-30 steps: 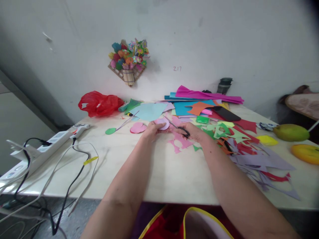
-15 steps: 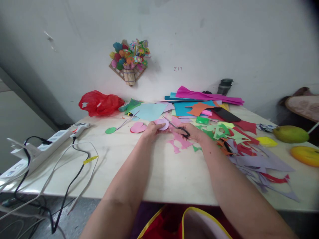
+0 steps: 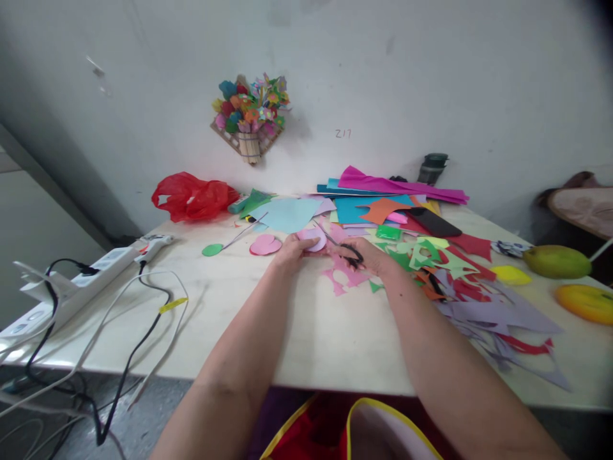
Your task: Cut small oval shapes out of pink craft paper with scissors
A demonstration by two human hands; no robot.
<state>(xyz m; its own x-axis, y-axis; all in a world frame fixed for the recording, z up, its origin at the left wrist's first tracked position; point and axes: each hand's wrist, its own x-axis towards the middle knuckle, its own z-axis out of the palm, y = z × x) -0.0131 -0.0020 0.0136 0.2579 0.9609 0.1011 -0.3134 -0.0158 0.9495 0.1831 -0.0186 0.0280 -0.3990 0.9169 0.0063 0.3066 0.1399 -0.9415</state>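
Observation:
My left hand [image 3: 292, 251] pinches a round lilac paper piece [image 3: 313, 239] over pink paper. In my right hand [image 3: 361, 254] is a pair of scissors [image 3: 353, 253], its dark handle around the fingers and its blades at the right edge of the lilac piece. Pink scraps with cut-out holes [image 3: 347, 276] lie just under my right hand. To the left of my left hand sit pink round pieces [image 3: 265, 244] with a red edge beneath. Farther left, a green disc [image 3: 212, 250] touches the end of a thin stick [image 3: 244, 231].
Colourful scraps [image 3: 479, 300] cover the table's right side, near a mango [image 3: 557, 261] and a black phone [image 3: 433, 222]. A power strip [image 3: 90, 281] with loose cables lies left. A red plastic bag [image 3: 191, 197] and coloured sheets [image 3: 292, 215] are at the back.
Both hands stay almost in place. The lilac piece has turned slightly in my left hand, and the scissors have shifted a little at its edge. The camera view has moved slightly.

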